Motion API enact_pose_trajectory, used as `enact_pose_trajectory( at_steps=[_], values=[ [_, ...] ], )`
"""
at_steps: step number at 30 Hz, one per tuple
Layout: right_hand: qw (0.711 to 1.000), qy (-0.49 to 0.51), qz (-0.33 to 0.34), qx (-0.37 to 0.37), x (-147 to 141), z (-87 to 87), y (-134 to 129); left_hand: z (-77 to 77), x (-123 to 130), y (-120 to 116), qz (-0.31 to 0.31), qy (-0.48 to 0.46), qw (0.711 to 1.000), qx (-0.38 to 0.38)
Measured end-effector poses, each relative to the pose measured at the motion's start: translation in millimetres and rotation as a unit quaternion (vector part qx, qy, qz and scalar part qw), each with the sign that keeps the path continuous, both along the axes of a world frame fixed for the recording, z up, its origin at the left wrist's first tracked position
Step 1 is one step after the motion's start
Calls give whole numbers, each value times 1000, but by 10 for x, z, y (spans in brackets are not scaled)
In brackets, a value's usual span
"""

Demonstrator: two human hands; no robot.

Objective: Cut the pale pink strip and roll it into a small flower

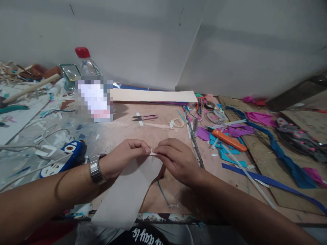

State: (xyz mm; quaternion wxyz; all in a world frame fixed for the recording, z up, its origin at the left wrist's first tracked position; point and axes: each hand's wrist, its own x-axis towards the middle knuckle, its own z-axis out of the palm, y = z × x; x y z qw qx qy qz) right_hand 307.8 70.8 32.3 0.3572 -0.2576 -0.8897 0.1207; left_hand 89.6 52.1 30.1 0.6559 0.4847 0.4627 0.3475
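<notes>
A pale, wide strip (125,194), whether paper or cloth I cannot tell, slants from the table's front edge up to my fingers. Its narrowed far end is pinched between my left hand (127,154) and my right hand (178,160). The fingertips of both hands almost meet there and cover most of that end. My left wrist wears a metal watch (97,169). Beyond my hands lies a pair of thread snips (145,117). To their right is a small roll of tape (178,123).
An orange cutter (229,140) rests among coloured scraps at right, near a blue ribbon (270,185) and cardboard (283,194). At left are a blue-and-white power strip (65,158) with cables and a red-capped bottle (88,64). A cream strip (153,96) lies along the back.
</notes>
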Motion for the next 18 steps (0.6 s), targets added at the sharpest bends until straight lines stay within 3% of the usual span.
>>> enact_pose_trajectory(
  at_steps=[4,8,12,18],
  values=[
    [1000,4,1,6,-3,-3,2,-8,-4,4,0,9,1000,6],
    [999,18,1,-40,-15,-6,-1,13,-13,-31,-14,105,982,158],
    [993,50,15,-104,-35,-8,-21,52,-35,-80,-21,197,919,342],
    [982,59,1,-182,-61,-20,-45,38,-75,-80,-52,299,823,480]
  ],
)
